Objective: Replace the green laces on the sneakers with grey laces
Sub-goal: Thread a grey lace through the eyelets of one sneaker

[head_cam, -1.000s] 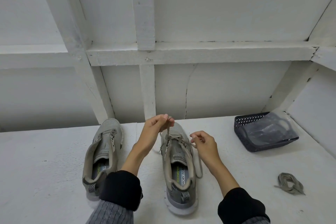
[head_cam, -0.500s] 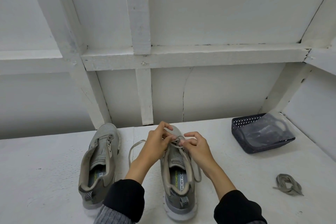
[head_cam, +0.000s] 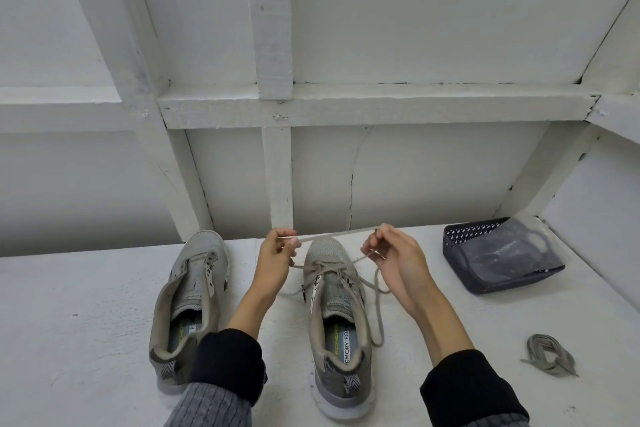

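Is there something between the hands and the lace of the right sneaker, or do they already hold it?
Nothing stands between them. The left hand and the right hand both pinch the lace directly, stretched above the right sneaker.

Both forearms reach forward from black sleeve cuffs over grey ribbed sleeves, bare from the cuff to the wrist. The left hand point(head_cam: 275, 258) is raised with its back toward the camera, fingers curled and fingertips pinched together near the thumb. The right hand point(head_cam: 394, 255) is held at about the same height, palm turned inward, its fingers curled and its thumb and forefinger pinched. The two hands are apart, level with each other, wrists slightly bent.
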`<move>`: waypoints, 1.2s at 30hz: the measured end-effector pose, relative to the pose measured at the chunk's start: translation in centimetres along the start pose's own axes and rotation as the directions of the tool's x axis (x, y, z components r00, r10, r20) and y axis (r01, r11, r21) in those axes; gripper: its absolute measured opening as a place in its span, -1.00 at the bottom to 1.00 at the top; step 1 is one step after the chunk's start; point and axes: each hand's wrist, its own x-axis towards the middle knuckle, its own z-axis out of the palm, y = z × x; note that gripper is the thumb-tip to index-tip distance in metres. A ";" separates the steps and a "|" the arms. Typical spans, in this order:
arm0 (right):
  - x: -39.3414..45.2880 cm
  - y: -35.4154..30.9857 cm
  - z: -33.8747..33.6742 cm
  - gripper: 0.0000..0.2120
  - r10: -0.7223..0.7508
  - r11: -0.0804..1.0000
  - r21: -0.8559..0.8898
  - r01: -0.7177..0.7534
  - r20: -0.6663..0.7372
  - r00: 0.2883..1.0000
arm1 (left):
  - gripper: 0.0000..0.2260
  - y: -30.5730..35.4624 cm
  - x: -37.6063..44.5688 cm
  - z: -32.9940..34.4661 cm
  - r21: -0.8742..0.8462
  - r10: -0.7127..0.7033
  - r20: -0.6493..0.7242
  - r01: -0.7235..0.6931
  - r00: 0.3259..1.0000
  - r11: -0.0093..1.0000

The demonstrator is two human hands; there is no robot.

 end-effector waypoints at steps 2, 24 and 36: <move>-0.1 -0.4 -0.3 -0.73 -0.002 0.995 0.101 0.007 -0.047 0.999 | -0.87 -0.6 0.3 -0.7 0.027 -0.053 -0.091 0.056 0.994 0.998; -0.8 -0.4 -1.9 -0.75 0.113 0.844 -0.532 -0.066 0.056 0.992 | -0.69 3.0 -1.2 -0.6 0.333 0.131 0.038 -0.136 0.991 0.933; -0.5 1.1 -4.0 -0.81 -0.044 0.731 -0.681 -0.042 -0.108 0.993 | -0.70 0.9 -0.7 -2.8 0.823 0.115 -0.273 0.170 0.955 0.542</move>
